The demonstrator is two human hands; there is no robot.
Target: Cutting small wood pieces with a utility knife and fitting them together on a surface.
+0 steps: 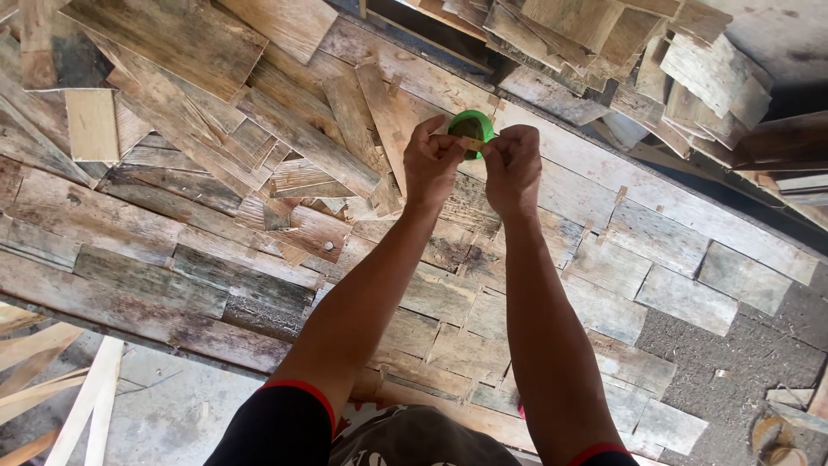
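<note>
Both my hands are raised together over a panel of weathered wooden planks (pixel 129 233). My left hand (pixel 431 164) and my right hand (pixel 512 168) pinch a small green roll of tape (pixel 473 129) between their fingertips, with a short yellowish strip stretched between thumbs. The roll is partly hidden behind my fingers. My forearms reach up from the bottom of the view, with black sleeves edged in red.
A loose heap of cut wood pieces (pixel 259 129) lies on the panel at the upper left. More scrap boards (pixel 621 52) are stacked at the upper right. Pale wooden slats (pixel 86 406) lie at the bottom left, on concrete floor. Rough ground (pixel 759 354) is at the right.
</note>
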